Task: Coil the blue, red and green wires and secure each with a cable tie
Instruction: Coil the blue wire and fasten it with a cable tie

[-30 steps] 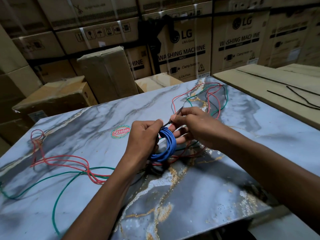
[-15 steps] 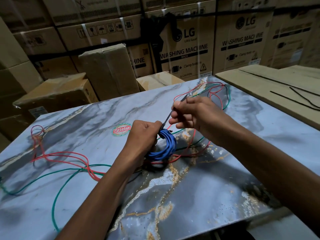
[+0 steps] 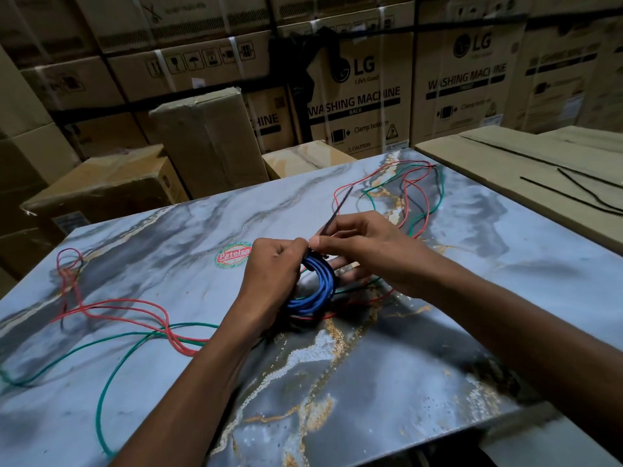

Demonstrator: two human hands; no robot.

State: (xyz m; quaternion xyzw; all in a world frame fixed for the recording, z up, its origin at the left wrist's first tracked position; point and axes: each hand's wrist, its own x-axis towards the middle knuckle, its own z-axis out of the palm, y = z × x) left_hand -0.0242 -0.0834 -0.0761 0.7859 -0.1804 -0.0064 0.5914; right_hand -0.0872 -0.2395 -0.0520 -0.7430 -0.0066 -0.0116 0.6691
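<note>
right hand (image 3: 364, 247) lowered, thin cable tie (image 3: 337, 210), round blue coil (image 3: 317, 288)

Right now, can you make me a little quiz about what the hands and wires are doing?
1. True or false: the blue coil lies alone on the table, untouched.
2. Which hand pinches the black tie? A) left B) right
3. Fill in: the loose wires on the table are red and ____.

Key
1. False: the left hand grips it.
2. B: the right hand pinches the tie, whose tail points up and away.
3. Green.
</note>
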